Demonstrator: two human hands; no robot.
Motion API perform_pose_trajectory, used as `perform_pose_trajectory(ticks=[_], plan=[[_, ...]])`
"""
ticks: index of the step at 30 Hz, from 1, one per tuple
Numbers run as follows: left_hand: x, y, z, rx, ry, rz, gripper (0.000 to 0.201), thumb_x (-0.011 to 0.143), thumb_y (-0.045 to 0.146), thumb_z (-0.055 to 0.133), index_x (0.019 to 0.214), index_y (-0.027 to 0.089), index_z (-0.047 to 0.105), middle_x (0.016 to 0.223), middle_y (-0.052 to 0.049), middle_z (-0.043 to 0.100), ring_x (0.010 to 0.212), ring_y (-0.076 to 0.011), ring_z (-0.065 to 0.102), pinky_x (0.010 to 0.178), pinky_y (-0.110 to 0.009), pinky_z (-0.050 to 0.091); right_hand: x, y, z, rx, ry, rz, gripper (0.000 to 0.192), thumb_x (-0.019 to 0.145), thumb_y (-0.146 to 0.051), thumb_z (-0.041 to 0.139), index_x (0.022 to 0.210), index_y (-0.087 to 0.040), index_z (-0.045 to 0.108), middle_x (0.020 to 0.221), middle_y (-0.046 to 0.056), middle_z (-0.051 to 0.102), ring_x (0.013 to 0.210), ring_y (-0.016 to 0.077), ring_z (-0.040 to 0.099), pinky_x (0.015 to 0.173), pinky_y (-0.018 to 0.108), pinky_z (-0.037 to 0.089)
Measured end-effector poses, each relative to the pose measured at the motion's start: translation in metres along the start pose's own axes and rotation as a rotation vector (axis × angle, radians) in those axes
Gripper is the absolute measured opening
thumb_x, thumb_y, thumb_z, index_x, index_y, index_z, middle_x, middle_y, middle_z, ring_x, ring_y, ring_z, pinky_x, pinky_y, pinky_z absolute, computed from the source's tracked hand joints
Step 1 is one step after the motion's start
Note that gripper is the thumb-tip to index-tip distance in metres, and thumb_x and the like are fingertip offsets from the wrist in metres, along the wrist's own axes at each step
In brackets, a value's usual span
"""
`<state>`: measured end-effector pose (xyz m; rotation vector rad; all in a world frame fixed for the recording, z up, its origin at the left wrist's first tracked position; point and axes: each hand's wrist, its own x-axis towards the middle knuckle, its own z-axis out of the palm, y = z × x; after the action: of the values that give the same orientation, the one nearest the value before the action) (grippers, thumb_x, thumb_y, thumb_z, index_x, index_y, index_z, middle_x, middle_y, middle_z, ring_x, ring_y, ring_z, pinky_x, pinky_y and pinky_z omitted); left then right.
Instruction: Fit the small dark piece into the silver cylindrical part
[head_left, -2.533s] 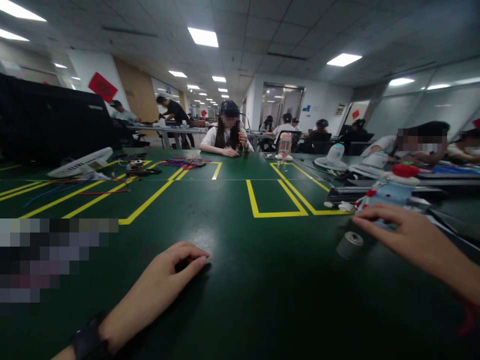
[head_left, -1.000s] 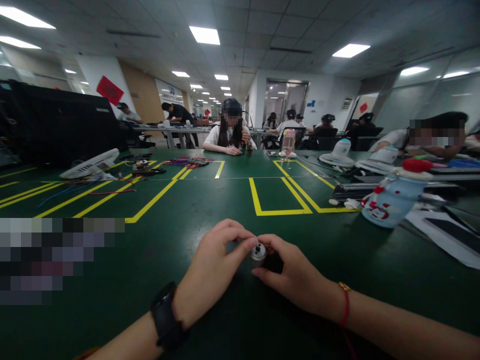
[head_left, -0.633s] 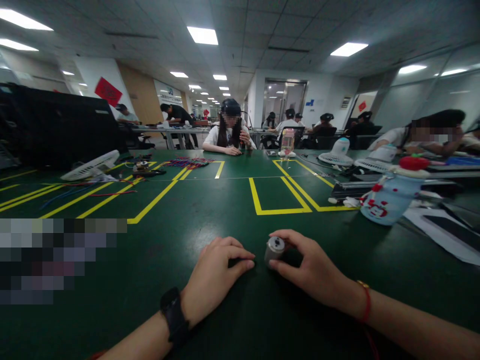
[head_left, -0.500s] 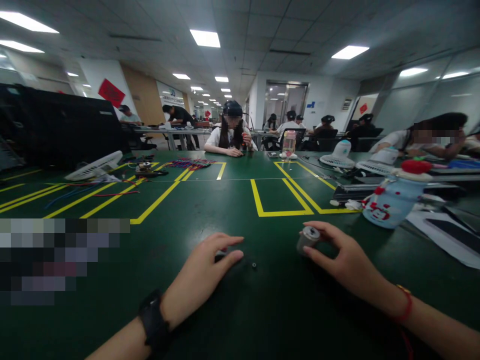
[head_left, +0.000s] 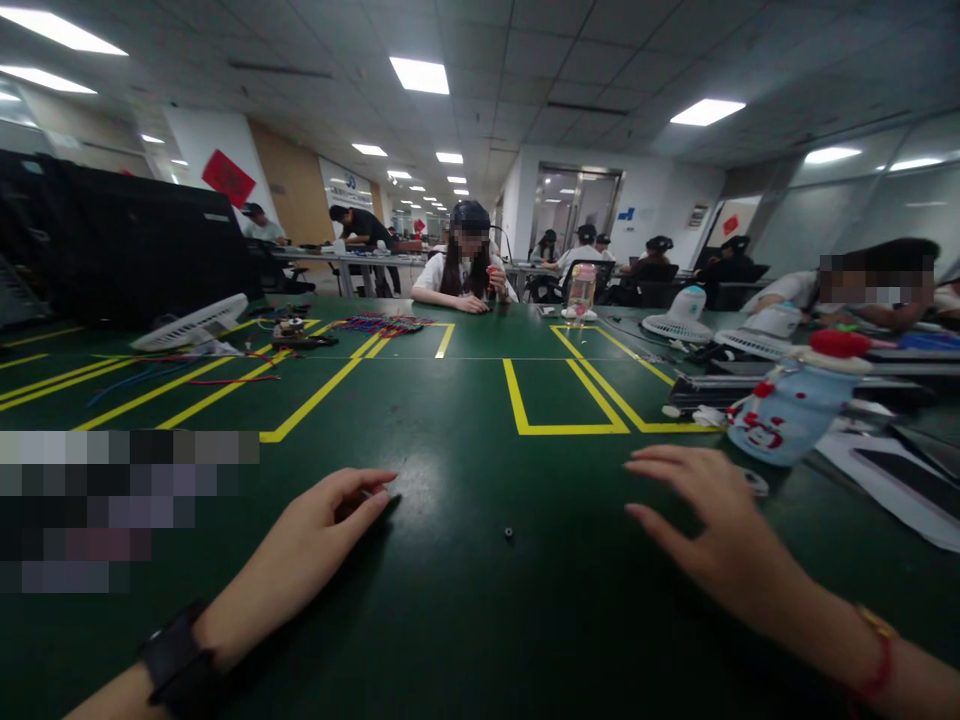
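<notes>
My left hand (head_left: 322, 525) is over the left of the green table, thumb and forefinger close together. A small pale bit shows between them, too little to name. My right hand (head_left: 701, 515) hovers at the right with its fingers spread and nothing in its grasp. Behind its knuckles, a small metal cylinder like a motor (head_left: 756, 484) is partly covered by the hand. A tiny dark ring-shaped part (head_left: 508, 534) lies on the table between my hands.
A light blue bottle with a red top (head_left: 791, 410) stands at the right. White fan parts (head_left: 679, 318) sit behind it. Coloured wires (head_left: 382, 325) and another white fan part (head_left: 191, 325) lie at the far left. A person (head_left: 469, 265) sits across the green table (head_left: 450, 640).
My right hand has moved right and let go of the metal cylinder, now behind it. My left hand has drawn back to the left. The ring-shaped part has stayed put.
</notes>
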<state>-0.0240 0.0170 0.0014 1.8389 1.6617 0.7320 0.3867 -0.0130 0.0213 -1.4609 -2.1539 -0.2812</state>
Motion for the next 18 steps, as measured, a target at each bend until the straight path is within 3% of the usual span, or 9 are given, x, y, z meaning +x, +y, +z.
perform_pose_trajectory(ticks=[2, 4, 7, 9, 11, 14, 18], plan=[[0.000, 0.000, 0.002, 0.015, 0.011, 0.014, 0.046, 0.086, 0.055, 0.050, 0.122, 0.028, 0.059, 0.113, -0.005, 0.066, 0.101, -0.0261, 0.062, 0.086, -0.039, 0.049, 0.018, -0.049, 0.017, 0.210, -0.218, -0.083, 0.033, 0.087, -0.038, 0.054, 0.119, -0.030, 0.057, 0.119, 0.004, 0.057, 0.108, 0.0203, 0.052, 0.091, 0.039, 0.043], [0.001, -0.002, 0.001, 0.020, 0.023, 0.027, 0.045, 0.086, 0.054, 0.050, 0.121, 0.027, 0.060, 0.114, -0.005, 0.066, 0.101, -0.0262, 0.062, 0.085, -0.039, 0.050, 0.031, -0.083, 0.032, 0.340, -0.329, -0.119, 0.028, 0.087, -0.036, 0.056, 0.114, -0.029, 0.061, 0.112, 0.004, 0.060, 0.101, 0.0177, 0.053, 0.086, 0.035, 0.045], [0.001, -0.006, -0.001, 0.025, 0.023, 0.036, 0.044, 0.086, 0.053, 0.050, 0.120, 0.027, 0.060, 0.114, -0.006, 0.066, 0.102, -0.0271, 0.062, 0.086, -0.040, 0.050, 0.042, -0.094, 0.036, 0.384, -0.348, -0.170, 0.015, 0.088, -0.031, 0.054, 0.095, -0.025, 0.066, 0.097, 0.002, 0.063, 0.092, 0.0157, 0.054, 0.082, 0.032, 0.045], [0.001, -0.006, -0.001, 0.026, 0.007, 0.040, 0.044, 0.086, 0.054, 0.049, 0.119, 0.027, 0.060, 0.114, -0.006, 0.065, 0.102, -0.0277, 0.062, 0.088, -0.042, 0.049, 0.042, -0.074, 0.020, 0.341, -0.265, -0.156, 0.016, 0.089, -0.029, 0.051, 0.093, -0.023, 0.065, 0.095, 0.003, 0.063, 0.091, 0.0152, 0.055, 0.082, 0.032, 0.044], [0.001, -0.004, -0.001, 0.020, -0.011, 0.038, 0.044, 0.087, 0.056, 0.049, 0.119, 0.027, 0.060, 0.114, -0.006, 0.064, 0.103, -0.0276, 0.062, 0.089, -0.043, 0.048, 0.036, -0.038, -0.006, 0.233, -0.103, -0.077, 0.018, 0.089, -0.033, 0.050, 0.094, -0.023, 0.064, 0.097, 0.004, 0.064, 0.092, 0.0163, 0.057, 0.084, 0.033, 0.044], [0.001, -0.001, 0.001, 0.015, -0.021, 0.026, 0.043, 0.086, 0.057, 0.049, 0.116, 0.029, 0.061, 0.114, -0.005, 0.064, 0.102, -0.0267, 0.061, 0.088, -0.041, 0.048, 0.022, 0.026, -0.046, -0.026, 0.088, 0.182, 0.027, 0.085, -0.045, 0.050, 0.093, -0.024, 0.065, 0.099, 0.004, 0.066, 0.092, 0.0205, 0.060, 0.082, 0.036, 0.045], [0.001, 0.002, 0.003, 0.039, -0.009, 0.034, 0.041, 0.086, 0.057, 0.051, 0.113, 0.030, 0.063, 0.114, -0.004, 0.064, 0.103, -0.0265, 0.061, 0.088, -0.040, 0.047, 0.004, 0.086, -0.070, -0.171, -0.170, 0.515, 0.034, 0.078, -0.055, 0.054, 0.091, -0.028, 0.072, 0.099, 0.003, 0.069, 0.084, 0.0237, 0.063, 0.072, 0.037, 0.048]])
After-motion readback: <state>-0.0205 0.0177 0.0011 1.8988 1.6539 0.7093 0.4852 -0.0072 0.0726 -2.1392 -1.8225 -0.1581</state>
